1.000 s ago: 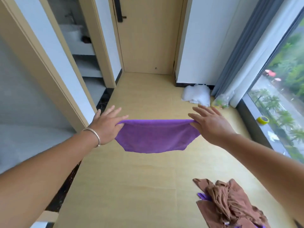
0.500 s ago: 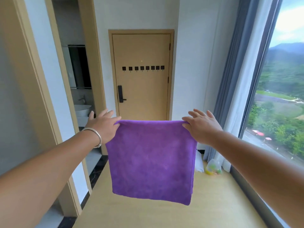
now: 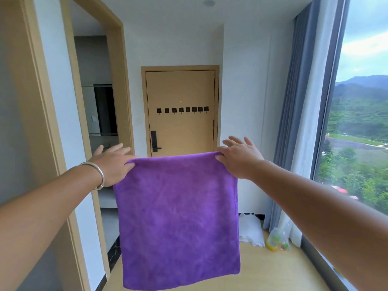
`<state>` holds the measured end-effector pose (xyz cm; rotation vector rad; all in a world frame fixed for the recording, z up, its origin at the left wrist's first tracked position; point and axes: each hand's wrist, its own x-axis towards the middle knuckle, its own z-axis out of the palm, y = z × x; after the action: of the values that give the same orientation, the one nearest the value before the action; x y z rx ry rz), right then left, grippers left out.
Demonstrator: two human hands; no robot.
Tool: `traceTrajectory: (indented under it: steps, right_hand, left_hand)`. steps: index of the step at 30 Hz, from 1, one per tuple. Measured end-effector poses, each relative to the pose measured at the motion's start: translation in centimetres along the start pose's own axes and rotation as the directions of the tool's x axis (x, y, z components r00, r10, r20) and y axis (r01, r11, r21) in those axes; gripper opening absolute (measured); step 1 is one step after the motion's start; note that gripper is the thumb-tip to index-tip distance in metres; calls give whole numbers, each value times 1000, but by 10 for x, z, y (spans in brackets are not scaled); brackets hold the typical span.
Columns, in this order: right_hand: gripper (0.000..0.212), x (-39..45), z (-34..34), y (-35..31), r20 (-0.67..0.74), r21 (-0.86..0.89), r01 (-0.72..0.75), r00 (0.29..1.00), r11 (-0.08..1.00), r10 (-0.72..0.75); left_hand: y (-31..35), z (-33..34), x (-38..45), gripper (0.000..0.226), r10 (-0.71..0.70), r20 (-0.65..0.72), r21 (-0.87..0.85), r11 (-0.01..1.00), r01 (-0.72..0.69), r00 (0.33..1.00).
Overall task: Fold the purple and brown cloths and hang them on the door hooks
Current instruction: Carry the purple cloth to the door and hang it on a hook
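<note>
Left hand [image 3: 112,164] pinches the upper left corner of the purple cloth [image 3: 178,219] between thumb and forefinger, other fingers extended. Right hand [image 3: 239,159] pinches the upper right corner likewise, fingers splayed forward. Cloth hangs flat and open in the air between both hands, at chest level, lower edge free above the floor [image 3: 273,269]. Silver bangle [image 3: 98,175] on left wrist. Door [image 3: 180,91] stands closed straight ahead, well apart from the cloth; row of eight black hooks [image 3: 182,110] across it, all bare. Brown cloth not in view.
</note>
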<state>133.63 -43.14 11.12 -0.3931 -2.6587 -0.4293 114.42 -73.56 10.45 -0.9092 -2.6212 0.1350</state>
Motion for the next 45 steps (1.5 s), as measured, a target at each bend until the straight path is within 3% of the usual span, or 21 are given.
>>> traceTrajectory:
  steps: [8, 16, 25, 45]
  right_hand:
    - [43, 85, 45, -14, -6, 23, 18, 1000, 1000, -18]
    - [44, 189, 101, -39, 55, 24, -34, 998, 999, 32]
    - [45, 292, 160, -41, 68, 44, -75, 995, 996, 72]
    - [45, 558, 328, 76, -2, 125, 49, 999, 991, -50]
  left_hand:
    - [-39, 47, 73, 45, 2, 18, -1, 1000, -2, 1000]
    - [-99, 102, 184, 43, 57, -7, -173, 983, -57, 998]
    - [-125, 141, 286, 43, 53, 7, -130, 990, -52, 999]
    - [-97, 225, 561, 46, -70, 28, 59, 996, 69, 997]
